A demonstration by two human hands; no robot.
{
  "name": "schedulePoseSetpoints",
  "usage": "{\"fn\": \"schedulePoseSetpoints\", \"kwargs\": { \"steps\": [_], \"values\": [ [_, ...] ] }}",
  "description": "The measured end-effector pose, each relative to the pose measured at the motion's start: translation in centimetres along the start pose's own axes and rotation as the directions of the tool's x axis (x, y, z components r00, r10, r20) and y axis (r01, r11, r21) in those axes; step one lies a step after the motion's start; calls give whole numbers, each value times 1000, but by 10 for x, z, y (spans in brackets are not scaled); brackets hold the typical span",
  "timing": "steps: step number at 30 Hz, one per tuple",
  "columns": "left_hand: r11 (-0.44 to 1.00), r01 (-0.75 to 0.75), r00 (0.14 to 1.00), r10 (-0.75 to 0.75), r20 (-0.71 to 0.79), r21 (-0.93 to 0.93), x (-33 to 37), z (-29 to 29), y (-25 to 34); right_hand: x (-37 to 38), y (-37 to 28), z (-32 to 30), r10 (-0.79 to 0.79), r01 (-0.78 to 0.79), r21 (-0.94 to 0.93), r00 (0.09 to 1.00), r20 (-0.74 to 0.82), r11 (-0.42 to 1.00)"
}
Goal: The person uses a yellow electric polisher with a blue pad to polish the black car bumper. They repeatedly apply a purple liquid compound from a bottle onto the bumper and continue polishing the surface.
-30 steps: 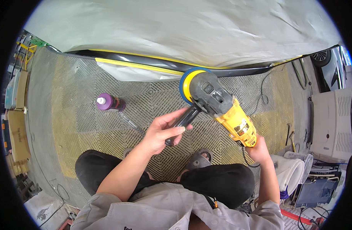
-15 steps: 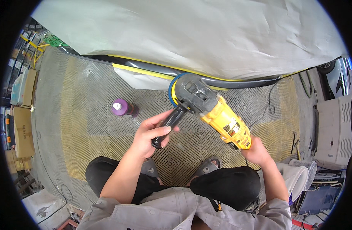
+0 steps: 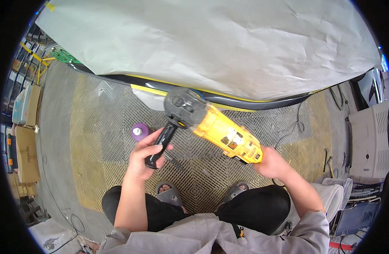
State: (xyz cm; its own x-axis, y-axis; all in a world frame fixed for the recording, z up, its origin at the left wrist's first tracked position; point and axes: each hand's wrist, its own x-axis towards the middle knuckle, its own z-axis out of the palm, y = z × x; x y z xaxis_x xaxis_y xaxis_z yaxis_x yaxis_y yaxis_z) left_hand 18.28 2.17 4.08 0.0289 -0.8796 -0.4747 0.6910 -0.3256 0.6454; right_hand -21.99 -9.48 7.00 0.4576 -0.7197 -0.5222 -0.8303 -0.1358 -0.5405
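1. Two bare hands: one left hand (image 3: 146, 157) and one right hand (image 3: 269, 162).
2. One yellow-and-black, long-bodied power polisher (image 3: 222, 132), carrying one glossy black, rod-shaped side handle (image 3: 161, 144).
3. One purple, round plastic bottle (image 3: 144, 132) with one small white cap (image 3: 137, 131).
4. Two grey, open-toed sandals (image 3: 170, 196).
5. Two black cloth trouser legs (image 3: 253, 199) and one light-grey, button-front shirt (image 3: 181, 235).
6. Two paper sheets: one large, wrinkled pale-grey sheet (image 3: 220, 46) and one small white sheet (image 3: 151, 100).
7. One long, glossy dark panel strip (image 3: 268, 104).
8. One beige, box-shaped cabinet with slotted vents (image 3: 368, 146).
9. Brown, rectangular cardboard boxes (image 3: 26, 154): at least two, though the crowded, bent left rim leaves the full number uncertain.
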Motion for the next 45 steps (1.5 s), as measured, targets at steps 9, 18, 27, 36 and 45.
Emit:
{"fn": "schedulePoseSetpoints", "kwargs": {
  "steps": [9,18,27,36,45],
  "values": [
    [998,-36,999,37,19,-52,3,-23,2,4,-19,-7,-96,94,-26,994,-47,995],
    [992,113,979,-102,178,-56,16,21,-49,-55,29,-12,54,-46,64,989,-134,997],
    [989,146,950,-144,278,14,27,56,-83,-84,81,-3,181,-163,99,962,-206,982],
    [987,146,919,-163,359,75,36,93,-111,-106,133,7,201,-114,308,942,-270,945],
    [967,142,889,-218,402,210,52,149,-138,-126,185,16,183,-62,357,932,-314,932]
  ]
}}
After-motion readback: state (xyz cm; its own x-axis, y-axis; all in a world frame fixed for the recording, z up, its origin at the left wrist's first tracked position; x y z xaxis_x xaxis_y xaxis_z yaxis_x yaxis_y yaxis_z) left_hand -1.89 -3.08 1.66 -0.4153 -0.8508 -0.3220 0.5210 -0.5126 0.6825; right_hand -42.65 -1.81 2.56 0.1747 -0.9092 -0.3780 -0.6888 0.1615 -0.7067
